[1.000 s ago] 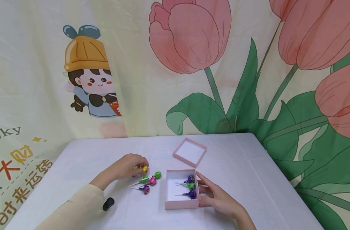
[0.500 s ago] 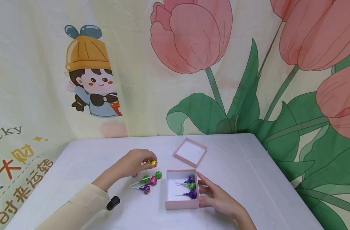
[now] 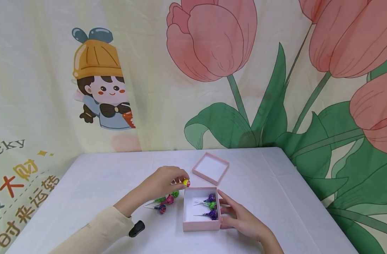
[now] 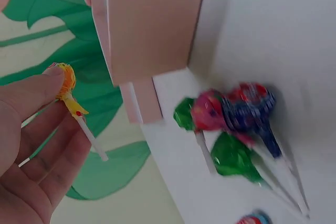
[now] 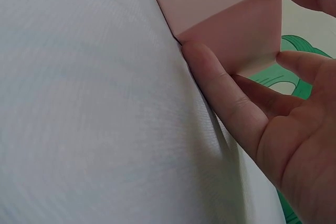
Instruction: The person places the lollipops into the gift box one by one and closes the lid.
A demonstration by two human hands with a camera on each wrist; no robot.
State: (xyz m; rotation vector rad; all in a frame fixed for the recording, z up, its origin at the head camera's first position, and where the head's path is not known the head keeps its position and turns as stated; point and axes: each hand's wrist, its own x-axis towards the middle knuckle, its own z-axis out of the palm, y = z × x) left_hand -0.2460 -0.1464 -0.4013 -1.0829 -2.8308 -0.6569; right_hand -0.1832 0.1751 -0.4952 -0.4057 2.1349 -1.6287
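A yellow-wrapped lollipop (image 3: 187, 183) is pinched between the thumb and fingers of my left hand (image 3: 168, 180), above the back left corner of the pink box (image 3: 201, 226). In the left wrist view the lollipop's white stick (image 4: 94, 139) points down, away from the thumb. My right hand (image 3: 242, 218) rests its fingers and thumb against the right wall of this box. Inside lie two purple lollipops (image 3: 211, 214) and a green lollipop (image 3: 211, 205), heads toward the right wall. Left of the box are green, pink (image 3: 169, 199) and dark blue (image 3: 162, 209) lollipops, partly behind my left arm.
Behind the box lies its pink lid (image 3: 210, 168), white inside facing up. A black object (image 3: 137, 229) is by the left sleeve. White cloth (image 3: 260, 176) covers the table, and a printed curtain (image 3: 155, 70) hangs behind it.
My left hand has lifted the yellow lollipop off the table and carried it right, up to the box's back left corner. My right hand stays against the box.
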